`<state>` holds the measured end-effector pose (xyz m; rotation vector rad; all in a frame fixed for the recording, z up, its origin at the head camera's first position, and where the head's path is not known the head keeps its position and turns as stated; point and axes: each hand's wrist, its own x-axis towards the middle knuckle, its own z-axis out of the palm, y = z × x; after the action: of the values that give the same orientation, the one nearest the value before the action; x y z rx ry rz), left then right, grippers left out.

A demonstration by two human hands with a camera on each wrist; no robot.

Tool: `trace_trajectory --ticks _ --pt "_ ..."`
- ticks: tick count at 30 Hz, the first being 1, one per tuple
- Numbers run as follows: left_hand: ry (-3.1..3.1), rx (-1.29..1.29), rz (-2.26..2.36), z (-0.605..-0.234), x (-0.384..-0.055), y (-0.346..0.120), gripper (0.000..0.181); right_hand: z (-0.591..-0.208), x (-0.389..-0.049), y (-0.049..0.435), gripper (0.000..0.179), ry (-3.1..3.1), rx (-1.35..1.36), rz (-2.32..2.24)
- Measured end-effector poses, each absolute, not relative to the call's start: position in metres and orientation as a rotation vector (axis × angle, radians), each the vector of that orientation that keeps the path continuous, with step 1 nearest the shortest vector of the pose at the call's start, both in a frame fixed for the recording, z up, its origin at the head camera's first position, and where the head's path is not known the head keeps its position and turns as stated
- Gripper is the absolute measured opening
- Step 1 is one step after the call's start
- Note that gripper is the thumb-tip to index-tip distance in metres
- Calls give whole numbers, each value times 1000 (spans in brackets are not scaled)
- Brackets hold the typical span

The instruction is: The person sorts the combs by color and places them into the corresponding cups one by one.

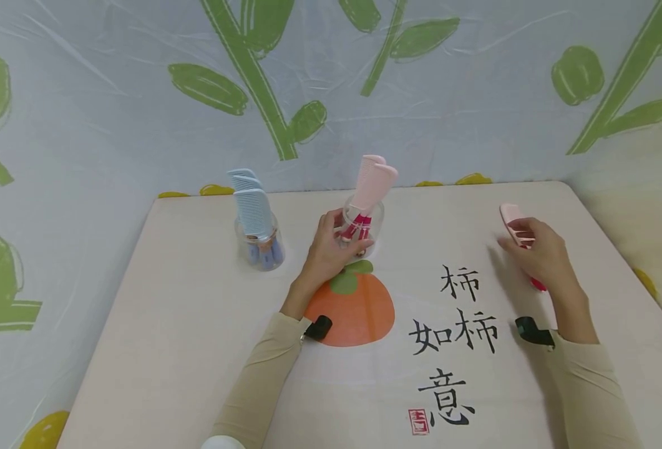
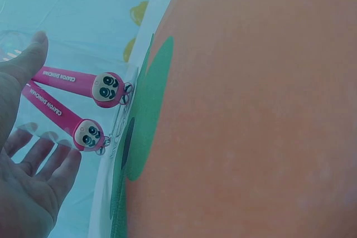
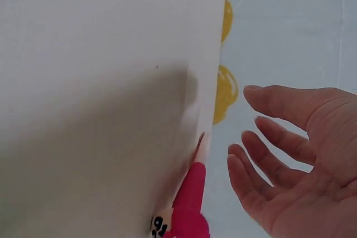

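My left hand [image 1: 325, 252] holds a clear jar [image 1: 379, 215], thumb on one side and fingers round the other. Two pink combs [image 1: 373, 184] stand in it, teeth end up, leaning right. Through the jar wall in the left wrist view show their dark-pink handles [image 2: 67, 82], each ending in a small cartoon face. Over at the right, a third pink comb [image 1: 510, 214] lies on the table. My right hand [image 1: 545, 252] hovers over this comb with fingers spread and bent, partly hiding it. In the right wrist view, a gap shows between those fingers and the comb's handle [image 3: 191, 188].
Left of the held jar stands another clear jar [image 1: 277, 252] with several light-blue combs [image 1: 254, 212]. The pale table [image 1: 196, 349] bears a printed orange persimmon [image 1: 359, 312] and black characters [image 1: 454, 333]. A leaf-patterned sheet [image 1: 448, 118] hangs behind the table.
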<state>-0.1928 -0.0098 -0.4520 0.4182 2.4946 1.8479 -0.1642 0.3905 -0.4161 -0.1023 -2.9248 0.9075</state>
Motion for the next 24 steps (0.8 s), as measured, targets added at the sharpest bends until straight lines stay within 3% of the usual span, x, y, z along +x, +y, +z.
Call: trace_trajectory --ticks 24 --pt "2480 403 1850 -451 -193 -10 78 -425 -159 415 44 -3009 -226 880"
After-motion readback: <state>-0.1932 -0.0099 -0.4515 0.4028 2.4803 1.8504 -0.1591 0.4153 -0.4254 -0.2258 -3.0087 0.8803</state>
